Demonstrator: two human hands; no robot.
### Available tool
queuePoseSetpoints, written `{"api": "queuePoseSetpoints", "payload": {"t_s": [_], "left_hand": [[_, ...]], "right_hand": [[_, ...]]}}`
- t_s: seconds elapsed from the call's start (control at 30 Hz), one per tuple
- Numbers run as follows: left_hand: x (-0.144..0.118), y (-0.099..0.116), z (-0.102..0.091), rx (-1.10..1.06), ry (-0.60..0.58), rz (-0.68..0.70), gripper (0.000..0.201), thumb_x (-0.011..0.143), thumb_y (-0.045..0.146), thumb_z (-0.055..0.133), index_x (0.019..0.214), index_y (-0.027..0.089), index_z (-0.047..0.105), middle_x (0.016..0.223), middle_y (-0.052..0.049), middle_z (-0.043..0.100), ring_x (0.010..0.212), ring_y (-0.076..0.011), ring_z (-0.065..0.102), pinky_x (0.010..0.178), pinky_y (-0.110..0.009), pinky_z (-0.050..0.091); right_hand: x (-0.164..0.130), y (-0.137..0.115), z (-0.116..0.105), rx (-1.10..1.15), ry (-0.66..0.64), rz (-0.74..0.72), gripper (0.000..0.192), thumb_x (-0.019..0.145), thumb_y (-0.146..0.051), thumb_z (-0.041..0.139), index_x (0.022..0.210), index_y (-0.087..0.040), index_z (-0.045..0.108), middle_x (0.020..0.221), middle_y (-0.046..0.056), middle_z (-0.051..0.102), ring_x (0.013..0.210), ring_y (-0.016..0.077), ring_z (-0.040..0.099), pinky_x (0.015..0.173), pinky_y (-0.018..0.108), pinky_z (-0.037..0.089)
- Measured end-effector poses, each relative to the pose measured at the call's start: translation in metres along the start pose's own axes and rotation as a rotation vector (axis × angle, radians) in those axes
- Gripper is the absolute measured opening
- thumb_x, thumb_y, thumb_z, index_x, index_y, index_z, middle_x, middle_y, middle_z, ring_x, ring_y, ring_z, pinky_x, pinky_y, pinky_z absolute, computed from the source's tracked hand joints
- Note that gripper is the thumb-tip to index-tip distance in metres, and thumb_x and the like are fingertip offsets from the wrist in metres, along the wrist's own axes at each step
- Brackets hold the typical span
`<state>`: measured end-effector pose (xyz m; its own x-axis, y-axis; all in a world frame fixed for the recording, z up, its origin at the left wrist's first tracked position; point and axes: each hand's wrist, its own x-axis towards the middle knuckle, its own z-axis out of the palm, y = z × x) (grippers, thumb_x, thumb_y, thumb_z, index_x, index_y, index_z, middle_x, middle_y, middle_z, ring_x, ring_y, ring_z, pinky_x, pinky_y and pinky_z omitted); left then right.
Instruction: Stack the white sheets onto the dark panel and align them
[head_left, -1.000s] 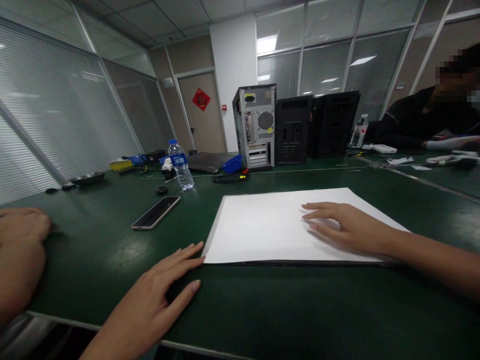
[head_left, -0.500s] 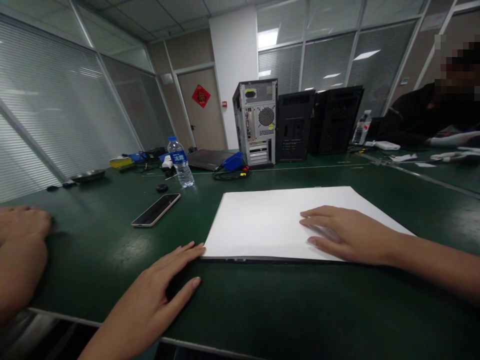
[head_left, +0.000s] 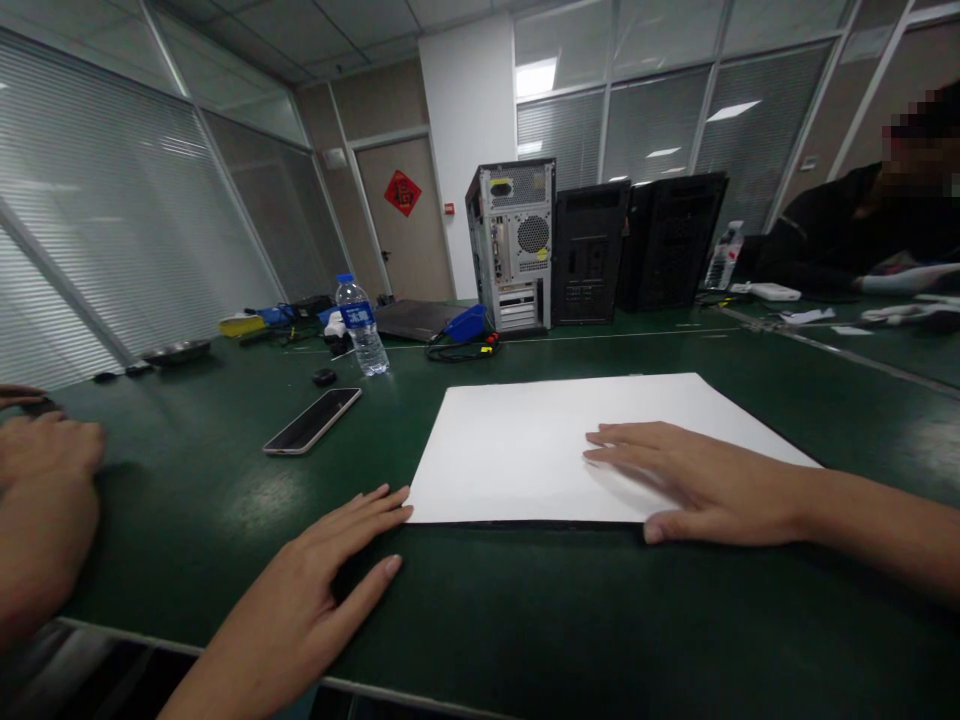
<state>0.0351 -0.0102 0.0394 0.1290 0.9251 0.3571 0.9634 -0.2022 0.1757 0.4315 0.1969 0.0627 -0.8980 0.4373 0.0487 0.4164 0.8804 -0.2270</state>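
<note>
A blank white sheet of paper (head_left: 517, 440) lies in front of me on a thin dark flat thing, most of which it hides. My right hand (head_left: 705, 485) rests over the paper's right part with fingers stretched out and spread; the thumb reaches past the near edge. At the near left corner, the fingertips of my left hand (head_left: 330, 575) touch the sheet. That hand lies open on the green table (head_left: 525, 610), its thumb apart from the fingers. Neither hand grips anything.
Left of the paper lie a phone (head_left: 313, 421), a black round cap (head_left: 324, 377) and a water bottle (head_left: 363, 330). Computer cases (head_left: 517, 245) stand behind. Another person's hand (head_left: 49, 450) rests at the far left; a person in dark sleeves (head_left: 821, 230) sits at the right.
The paper has slid slightly toward me, covering more of the dark edge beneath. My right hand has moved a little left and nearer, its thumb now over the near edge. My left hand stays put.
</note>
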Motion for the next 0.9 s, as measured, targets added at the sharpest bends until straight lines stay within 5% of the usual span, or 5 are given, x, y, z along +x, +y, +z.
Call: {"api": "queuePoseSetpoints", "payload": {"t_s": [0.1,0.6,0.9], "left_hand": [[0.0007,0.0008,-0.0004,-0.003,-0.001,-0.008,0.045,0.098,0.048,0.054,0.139,0.033,0.062,0.144,-0.001,0.062,0.133,-0.0283,0.058,0.109,-0.054,0.046],[-0.0027,-0.0026,0.0015,0.032,-0.005,0.001,0.050,0.100,0.046,0.052,0.148,0.036,0.052,0.148,0.002,0.057,0.136,-0.0278,0.055,0.110,-0.053,0.046],[-0.0041,-0.0028,0.0013,0.057,0.007,0.043,0.048,0.101,0.043,0.050,0.148,0.039,0.051,0.148,0.005,0.057,0.136,-0.0269,0.055,0.110,-0.050,0.048]], "right_hand": [[-0.0008,-0.0028,0.0005,0.044,-0.038,-0.053,0.091,0.081,-0.067,0.070,0.158,-0.036,0.033,0.164,0.006,0.031,0.149,0.0399,0.029,0.120,0.065,0.025],[0.0014,-0.0086,0.0006,0.040,-0.045,-0.029,0.080,0.088,-0.063,0.064,0.157,-0.034,0.037,0.164,0.006,0.030,0.149,0.0384,0.028,0.120,0.064,0.026],[-0.0008,-0.0061,0.0031,0.011,-0.013,-0.044,0.090,0.089,-0.062,0.063,0.162,-0.030,0.022,0.166,0.008,0.026,0.150,0.0375,0.028,0.120,0.061,0.029]]}}
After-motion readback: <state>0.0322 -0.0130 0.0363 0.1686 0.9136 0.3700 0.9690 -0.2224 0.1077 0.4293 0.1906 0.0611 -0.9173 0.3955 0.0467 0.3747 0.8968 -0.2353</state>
